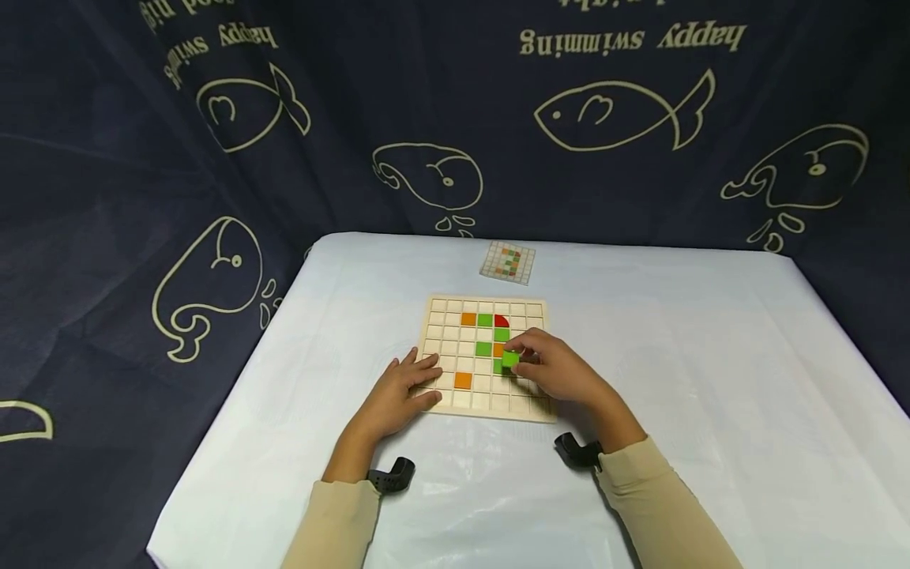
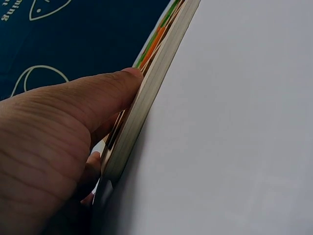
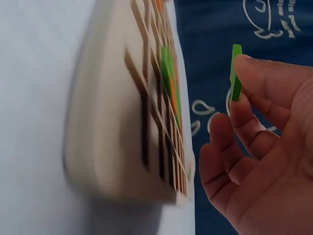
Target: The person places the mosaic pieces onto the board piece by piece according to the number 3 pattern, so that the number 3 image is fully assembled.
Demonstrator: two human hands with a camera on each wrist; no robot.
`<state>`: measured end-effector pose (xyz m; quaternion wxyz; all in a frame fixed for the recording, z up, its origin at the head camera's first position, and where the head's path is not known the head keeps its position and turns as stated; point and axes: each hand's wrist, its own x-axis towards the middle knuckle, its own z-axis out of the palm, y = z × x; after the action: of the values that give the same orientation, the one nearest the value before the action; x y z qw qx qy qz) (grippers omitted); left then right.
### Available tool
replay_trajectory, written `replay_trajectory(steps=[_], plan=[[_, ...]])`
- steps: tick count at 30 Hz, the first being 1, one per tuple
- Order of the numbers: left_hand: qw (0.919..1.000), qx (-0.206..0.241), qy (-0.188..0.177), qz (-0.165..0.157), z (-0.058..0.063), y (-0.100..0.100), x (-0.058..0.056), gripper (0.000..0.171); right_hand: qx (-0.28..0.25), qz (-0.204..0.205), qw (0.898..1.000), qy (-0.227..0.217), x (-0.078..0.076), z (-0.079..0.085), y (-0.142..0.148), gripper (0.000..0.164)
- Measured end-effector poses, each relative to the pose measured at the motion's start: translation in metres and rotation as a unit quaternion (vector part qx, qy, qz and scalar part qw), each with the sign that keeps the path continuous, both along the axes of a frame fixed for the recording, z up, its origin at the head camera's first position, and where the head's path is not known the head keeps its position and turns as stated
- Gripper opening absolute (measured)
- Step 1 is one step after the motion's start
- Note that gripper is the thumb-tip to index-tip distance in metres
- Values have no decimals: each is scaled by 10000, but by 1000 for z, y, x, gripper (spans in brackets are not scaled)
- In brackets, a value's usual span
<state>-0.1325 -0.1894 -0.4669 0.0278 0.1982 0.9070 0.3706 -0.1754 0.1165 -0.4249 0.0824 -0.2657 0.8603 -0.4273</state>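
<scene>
A square wooden grid board point(image 1: 522, 406) lies on the table, with several green and orange tiles and a red tile with one rounded corner point(image 1: 501, 322) in its cells. My right hand point(image 1: 565, 371) pinches a small square green tile point(image 3: 236, 73) between thumb and fingers, held above the board's right middle part; the right wrist view shows it edge-on, apart from the board. My left hand point(image 1: 398, 395) rests on the board's left edge, fingers spread, the thumb touching the rim in the left wrist view. A single orange tile point(image 1: 463, 381) sits in a cell nearer that hand.
A small card point(image 1: 525, 273) with a printed grid and coloured pattern lies behind the board. The table has a white cover point(image 1: 711, 356). A dark blue curtain point(image 1: 441, 95) with fish and whale drawings hangs behind and at the left.
</scene>
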Motion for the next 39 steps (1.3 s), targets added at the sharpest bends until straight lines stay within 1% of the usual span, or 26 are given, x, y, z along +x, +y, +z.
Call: replay_trajectory(steps=[5, 12, 17, 25, 30, 39], plan=[[10000, -30, -49, 24, -1, 0, 0, 46, 94, 134, 9999, -46, 0, -5, -19, 26], [10000, -49, -23, 40, -1, 1, 0, 46, 262, 172, 9995, -97, 5, -5, -40, 24], [10000, -53, -52, 38, -1, 2, 1, 46, 500, 186, 9986, -11, 4, -12, -44, 23], [9999, -81, -54, 34, 0, 1, -1, 46, 711, 400, 9964, 228, 0, -19, -46, 23], [9999, -67, -77, 28, 1, 1, -2, 45, 805, 398, 9955, 309, 1, -19, -47, 24], [10000, -62, -42, 2, 1, 1, -2, 45, 855, 324, 9953, 318, 3, -17, -47, 24]])
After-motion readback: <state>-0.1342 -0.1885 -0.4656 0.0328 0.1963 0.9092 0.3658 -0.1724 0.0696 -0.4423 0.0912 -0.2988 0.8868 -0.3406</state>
